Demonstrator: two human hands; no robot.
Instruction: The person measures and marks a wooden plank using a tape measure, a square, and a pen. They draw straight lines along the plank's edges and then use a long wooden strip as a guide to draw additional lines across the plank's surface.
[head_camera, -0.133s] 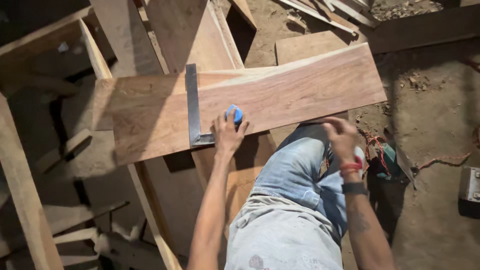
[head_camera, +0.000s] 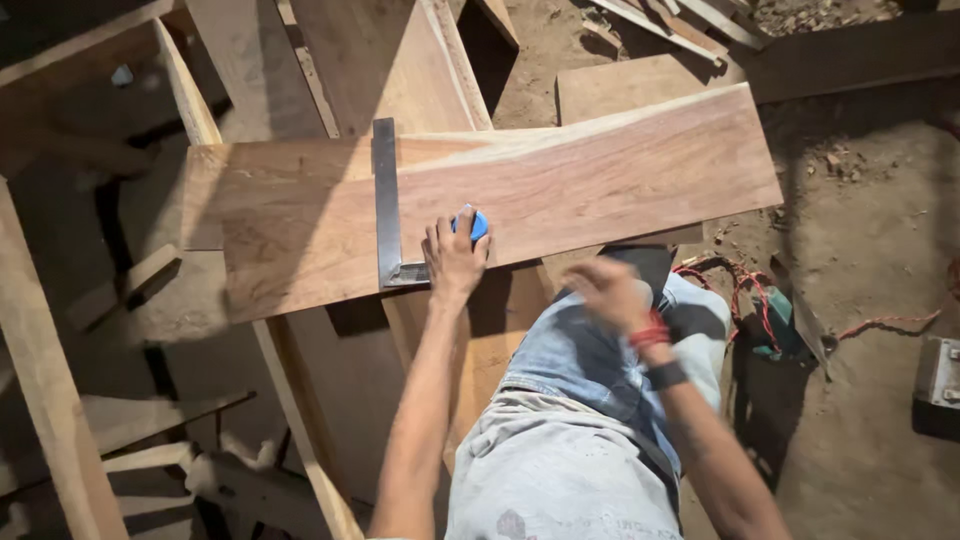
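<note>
A: Where is the left hand (head_camera: 455, 255)?

B: It lies flat, fingers spread, on the wide reddish-brown wooden plank (head_camera: 600, 180), pressing down on the short arm of a grey metal L-shaped square (head_camera: 386, 205). A small round blue object (head_camera: 477, 224) shows under its fingertips; I cannot tell whether the fingers grip it or only cover it.

A: And the square itself?

B: Its long blade runs straight across the plank's width, away from the person, and its corner sits at the plank's near edge, just left of the hand.

A: The right hand (head_camera: 608, 292)?

B: Blurred, held above the knee in pale blue jeans (head_camera: 590, 370), below the plank's near edge. It seems loosely curled with nothing in it, though the blur leaves that uncertain. A red band (head_camera: 650, 331) and a dark band (head_camera: 665, 375) circle the wrist.

A: Anything nearby?

B: A green power tool with red cord (head_camera: 770, 320) lies on the dirt floor (head_camera: 860, 230), right of the leg.
</note>
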